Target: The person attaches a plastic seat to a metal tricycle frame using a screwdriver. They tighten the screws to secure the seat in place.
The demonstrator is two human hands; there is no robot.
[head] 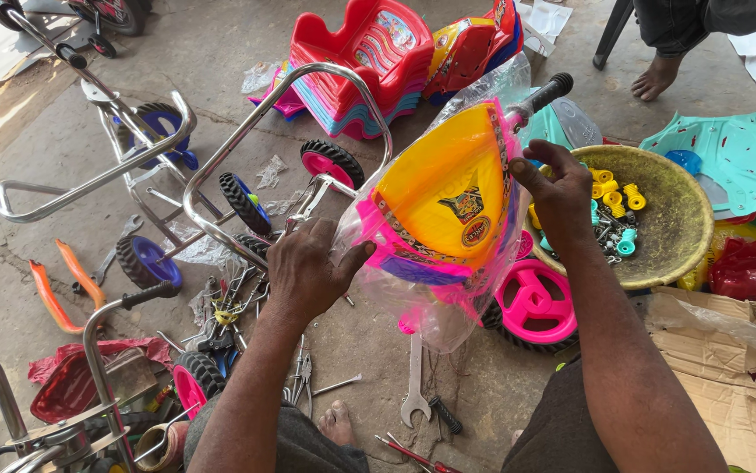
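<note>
1. both hands hold the yellow and pink toy seat (438, 197) in its clear plastic bag (448, 307), above the floor.
2. left hand (308, 267) grips the bag's side; right hand (562, 188) pinches the top edge.
3. it looks like unwrapping; next needs a gentle pull.

The toy front panel (439, 197) in its plastic bag is the middle of the scene. The left hand (308, 267) touches its left edge, and the right hand (558, 188) holds its right edge. Right of the panel, just behind the right hand, stands a round bowl (689, 223), and small parts (614, 188) lie in it. Below the panel, a wheel (531, 302) lies on the ground, partly under it. A spanner (415, 385) lies on the ground nearer to the person than the panel. Left of the panel stands a tricycle frame (220, 166). Behind the panel a stack of toy seats (360, 66) stands. Right of the bowl a flat plate (733, 153) lies.
</note>
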